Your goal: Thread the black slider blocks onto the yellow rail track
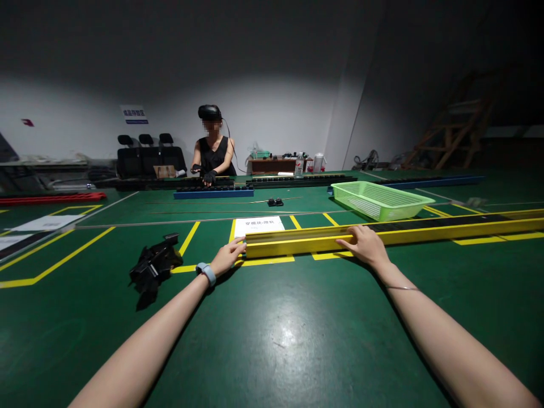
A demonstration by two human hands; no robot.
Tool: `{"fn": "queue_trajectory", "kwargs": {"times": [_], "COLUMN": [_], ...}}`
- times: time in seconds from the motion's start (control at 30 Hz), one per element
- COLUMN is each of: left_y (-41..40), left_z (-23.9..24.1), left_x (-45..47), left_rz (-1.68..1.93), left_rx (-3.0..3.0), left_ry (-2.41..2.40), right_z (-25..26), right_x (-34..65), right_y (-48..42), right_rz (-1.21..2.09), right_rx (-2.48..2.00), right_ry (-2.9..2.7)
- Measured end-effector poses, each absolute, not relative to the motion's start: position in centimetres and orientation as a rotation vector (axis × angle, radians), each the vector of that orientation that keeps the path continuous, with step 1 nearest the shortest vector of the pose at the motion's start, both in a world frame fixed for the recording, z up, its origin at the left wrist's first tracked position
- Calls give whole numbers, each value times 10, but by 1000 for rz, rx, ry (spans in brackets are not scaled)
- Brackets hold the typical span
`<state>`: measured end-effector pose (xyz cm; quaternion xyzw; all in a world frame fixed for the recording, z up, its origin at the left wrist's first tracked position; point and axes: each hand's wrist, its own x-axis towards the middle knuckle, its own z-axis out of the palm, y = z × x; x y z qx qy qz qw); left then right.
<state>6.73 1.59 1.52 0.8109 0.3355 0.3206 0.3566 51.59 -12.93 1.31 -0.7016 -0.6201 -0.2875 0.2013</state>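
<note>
A long yellow channel rail (pixel 293 245) lies across the green table and runs out of view on the right. My left hand (pixel 229 256) is at its left end, the fingers closed against the end; part of their grip is hidden. Farther along, my right hand (pixel 368 245) grips the rail's near wall, thumb on the front and fingers over the top edge. Inside the channel, toward the right, is a dark strip (pixel 463 221). Left of my left hand lies a crumpled heap of black pieces (pixel 155 269), apart from it.
A light-green plastic basket (pixel 382 199) stands behind the rail. Near it are a printed paper (pixel 259 225) and small black parts (pixel 275 202). Yellow tape marks the green table (pixel 280 334). Across it, a person (pixel 215 147) in a headset and black gloves works by a blue rail (pixel 212 194).
</note>
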Motion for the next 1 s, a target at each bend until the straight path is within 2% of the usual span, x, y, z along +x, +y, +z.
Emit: {"fn": "queue_trajectory", "kwargs": {"times": [0.13, 0.27, 0.43, 0.57, 0.8, 1.0], "left_y": [14, 11, 5, 9, 16, 19], "left_z": [16, 15, 15, 14, 6, 2], "left_x": [67, 64, 55, 46, 41, 40], "left_rz": [1074, 1221, 931, 699, 578, 588], "left_rx": [2170, 2325, 2596, 2559, 2421, 2426], "left_ry": [988, 1429, 2004, 2287, 2483, 2457], "right_z": [18, 20, 13, 9, 7, 5], "right_x": [490, 451, 428, 434, 440, 441], "right_y": [-129, -122, -114, -114, -114, -112], "right_rz": [-828, -813, -714, -685, -664, -663], "right_rx": [-1876, -1754, -1653, -1697, -1756, -1761], "right_ry": [-1732, -1811, -1952, -1940, -1924, -1932]}}
